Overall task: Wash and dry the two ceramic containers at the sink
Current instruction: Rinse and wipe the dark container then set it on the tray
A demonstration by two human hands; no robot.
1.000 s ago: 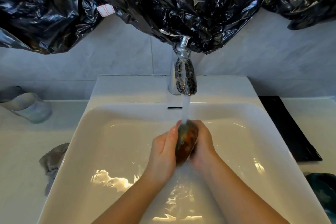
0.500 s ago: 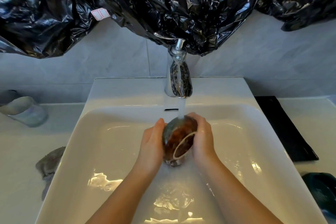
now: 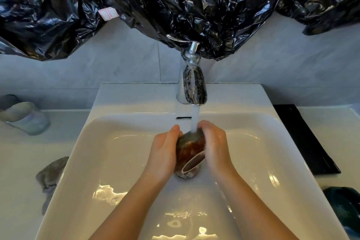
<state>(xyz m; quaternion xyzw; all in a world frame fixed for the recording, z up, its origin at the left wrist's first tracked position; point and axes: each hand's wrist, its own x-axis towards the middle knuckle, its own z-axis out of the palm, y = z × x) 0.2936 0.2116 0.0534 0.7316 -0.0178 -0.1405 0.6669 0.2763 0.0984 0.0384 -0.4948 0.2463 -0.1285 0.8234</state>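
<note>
A brown mottled ceramic container (image 3: 190, 148) is held at the centre of the frame, over the white sink (image 3: 116, 142), directly under the stream of water (image 3: 195, 119) that falls from the chrome faucet (image 3: 192, 87). It is tipped on its side, so that its pale rim is turned toward the lower right; what lies inside it cannot be made out. A dark teal glazed object (image 3: 344, 206) is seen at the lower right edge of the frame, cut off by the border, and whether it is the second container cannot be told. A clear glass tumbler (image 3: 29, 121) stands at the left edge on the counter; its contents cannot be read. A small white label with a red border (image 3: 108, 13) is stuck on the black plastic sheeting (image 3: 194, 6) in the upper left, and no writing on it can be read. The container is gripped from both sides: the left hand (image 3: 164, 150) is curved round its left flank, and the right hand (image 3: 215, 146) is curled over its upper right side, with the fingertips at the point where the water lands. A grey cloth (image 3: 51, 175) is draped at the sink's left edge, and a black tray (image 3: 305, 140) lies at the right.
</note>
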